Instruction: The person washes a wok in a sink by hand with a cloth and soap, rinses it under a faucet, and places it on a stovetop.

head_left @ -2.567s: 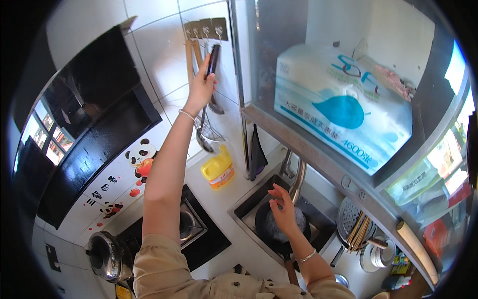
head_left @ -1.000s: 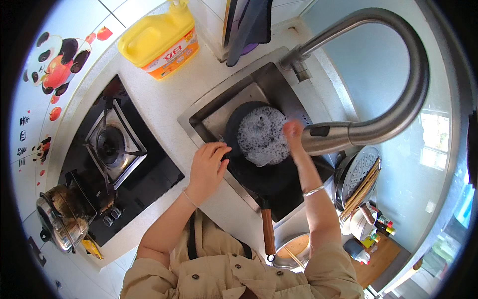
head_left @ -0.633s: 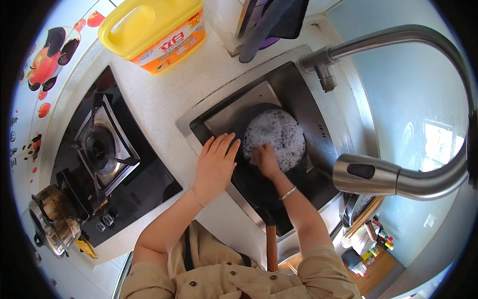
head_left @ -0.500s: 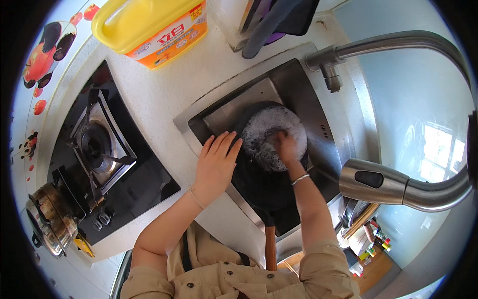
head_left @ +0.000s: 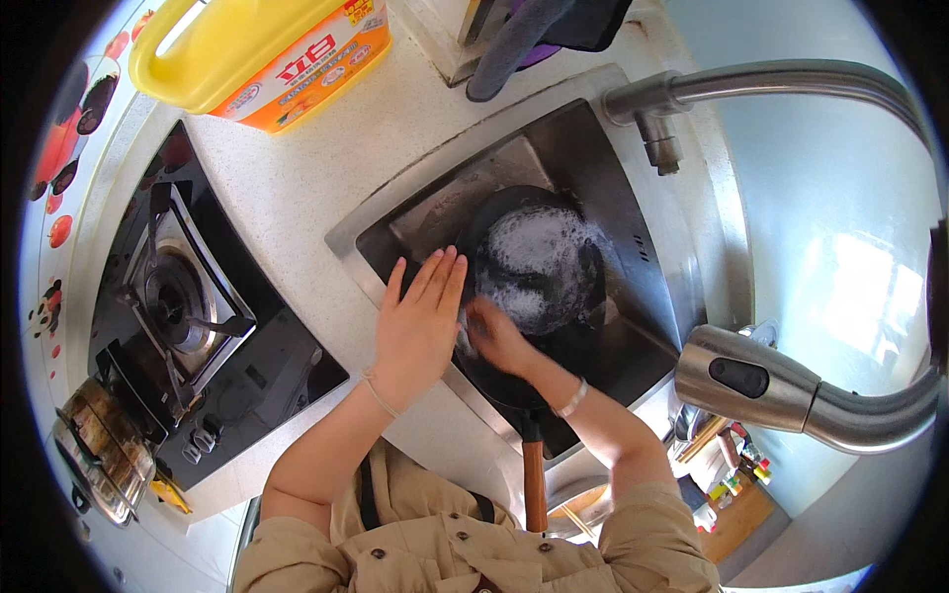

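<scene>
A black wok (head_left: 514,381) with a wooden handle sits in the steel sink (head_left: 643,222), its handle toward me. White suds (head_left: 539,242) lie over soapy water inside it. My left hand (head_left: 417,321) rests at the wok's left rim, fingers stretched out and fairly flat. Beside its fingertips, my right hand (head_left: 499,339) is closed against the inner left side of the wok. Whatever its curled fingers hold is mostly hidden; a pale edge shows by them.
A steel faucet (head_left: 761,366) arches in from the right, and a second spout (head_left: 660,138) stands at the sink's far right corner. On the counter at the far left is a yellow detergent jug (head_left: 262,59). The gas stove (head_left: 183,296) and a steel pot (head_left: 104,445) are left.
My right hand has moved left, from the middle of the suds to the wok's left side. The suds have spread thinner. My left hand stays at the rim.
</scene>
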### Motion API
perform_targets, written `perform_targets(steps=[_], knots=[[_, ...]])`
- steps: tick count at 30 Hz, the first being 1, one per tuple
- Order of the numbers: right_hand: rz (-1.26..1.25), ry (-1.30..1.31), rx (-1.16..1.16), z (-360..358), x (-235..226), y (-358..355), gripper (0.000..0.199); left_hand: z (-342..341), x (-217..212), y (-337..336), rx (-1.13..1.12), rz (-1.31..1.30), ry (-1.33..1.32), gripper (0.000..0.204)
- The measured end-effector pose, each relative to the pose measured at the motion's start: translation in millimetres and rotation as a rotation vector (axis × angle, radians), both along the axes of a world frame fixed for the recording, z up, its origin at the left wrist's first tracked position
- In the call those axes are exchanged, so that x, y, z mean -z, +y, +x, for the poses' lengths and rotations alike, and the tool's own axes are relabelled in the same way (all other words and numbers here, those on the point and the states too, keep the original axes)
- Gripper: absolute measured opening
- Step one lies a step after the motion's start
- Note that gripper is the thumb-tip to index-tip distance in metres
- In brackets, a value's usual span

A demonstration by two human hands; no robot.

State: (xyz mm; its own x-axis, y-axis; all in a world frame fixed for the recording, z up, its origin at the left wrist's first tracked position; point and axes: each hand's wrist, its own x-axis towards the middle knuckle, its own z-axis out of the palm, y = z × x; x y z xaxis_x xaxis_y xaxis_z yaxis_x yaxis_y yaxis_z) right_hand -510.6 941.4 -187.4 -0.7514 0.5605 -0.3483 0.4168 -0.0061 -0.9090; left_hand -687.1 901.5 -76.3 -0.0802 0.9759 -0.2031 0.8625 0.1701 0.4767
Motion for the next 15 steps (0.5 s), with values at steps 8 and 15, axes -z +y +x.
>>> perform_targets(steps=[8,15], knots=[[0.698,-0.578,0.100,55.6,78.7,100.1,0.024,-3.5,-2.9,6.3,0.035,-0.069,0.064,0.071],[0.291,-0.702,-0.310,129.8,22.7,23.0,0.019,-15.4,-8.1,17.5,0.075,-0.037,0.077,0.060]])
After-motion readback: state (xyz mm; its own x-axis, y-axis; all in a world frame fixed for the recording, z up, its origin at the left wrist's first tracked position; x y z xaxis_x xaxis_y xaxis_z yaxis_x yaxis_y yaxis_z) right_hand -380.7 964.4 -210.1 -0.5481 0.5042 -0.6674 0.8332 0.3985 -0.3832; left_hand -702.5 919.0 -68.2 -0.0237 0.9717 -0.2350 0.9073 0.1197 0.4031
